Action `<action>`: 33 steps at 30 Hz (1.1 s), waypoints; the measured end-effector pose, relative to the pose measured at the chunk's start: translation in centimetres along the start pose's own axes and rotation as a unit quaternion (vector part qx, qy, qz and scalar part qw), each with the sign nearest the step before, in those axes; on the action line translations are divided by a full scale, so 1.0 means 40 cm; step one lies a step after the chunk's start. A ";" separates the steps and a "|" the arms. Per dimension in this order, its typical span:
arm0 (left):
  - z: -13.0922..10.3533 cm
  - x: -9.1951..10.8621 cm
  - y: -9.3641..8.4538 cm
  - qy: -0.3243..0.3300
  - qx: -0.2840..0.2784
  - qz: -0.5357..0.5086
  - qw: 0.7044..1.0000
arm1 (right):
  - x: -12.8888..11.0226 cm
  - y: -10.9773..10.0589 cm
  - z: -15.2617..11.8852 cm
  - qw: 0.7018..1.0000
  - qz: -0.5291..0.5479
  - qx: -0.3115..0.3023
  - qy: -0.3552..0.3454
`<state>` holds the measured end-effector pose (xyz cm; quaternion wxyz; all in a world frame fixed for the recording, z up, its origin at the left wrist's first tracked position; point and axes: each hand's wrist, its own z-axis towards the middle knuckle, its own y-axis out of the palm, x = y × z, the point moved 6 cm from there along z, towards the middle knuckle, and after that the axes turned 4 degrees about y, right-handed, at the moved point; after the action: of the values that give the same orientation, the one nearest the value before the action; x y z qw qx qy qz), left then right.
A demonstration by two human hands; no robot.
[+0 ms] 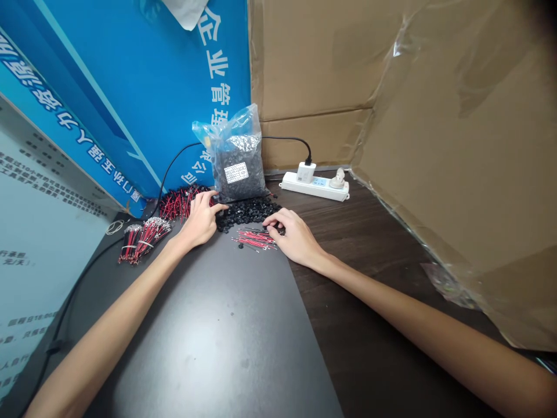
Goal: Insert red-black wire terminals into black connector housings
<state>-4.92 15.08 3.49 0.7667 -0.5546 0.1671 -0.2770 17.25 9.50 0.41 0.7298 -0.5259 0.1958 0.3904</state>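
My left hand reaches in between a heap of red and black wires and a pile of small black plastic pieces. Its fingers are apart, and I see nothing held in them. At the right end of the black pile, my right hand has thumb and forefinger bent close together. Something dark and tiny shows by those fingertips, too small to name. Just below lies a loose row of red and black wires with light ends, partly beside my right thumb. One black piece sits apart near the row.
Two rubber-banded wire bundles lie at left, near loose rubber bands. A labelled clear bag of black pieces stands behind the pile. A white power strip with plugs is at back right. Cardboard and blue panels wall the table.
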 end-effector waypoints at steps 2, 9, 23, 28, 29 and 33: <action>0.004 -0.007 -0.010 -0.007 0.011 -0.016 1.000 | 0.000 -0.001 0.000 1.000 0.000 -0.001 0.002; 0.005 -0.025 -0.038 -0.033 0.045 0.002 0.998 | -0.001 -0.001 0.000 1.000 0.000 -0.003 0.003; 0.008 -0.021 -0.029 -0.035 -0.002 0.044 0.998 | 0.000 0.000 0.000 1.000 0.002 -0.001 0.001; 0.015 -0.037 -0.062 -0.076 0.025 -0.073 0.994 | -0.002 -0.002 0.000 1.000 0.002 -0.001 0.002; 0.017 -0.046 -0.072 -0.095 0.036 -0.112 0.988 | -0.003 -0.002 -0.001 1.000 0.001 -0.001 0.002; 0.021 -0.098 -0.107 -0.193 0.137 -0.286 0.928 | -0.003 -0.001 -0.001 1.000 0.001 -0.002 0.001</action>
<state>-8.57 17.13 7.59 0.7408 -0.5112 -0.1896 -0.3923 17.22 9.43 0.51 0.7283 -0.5277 0.1961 0.3907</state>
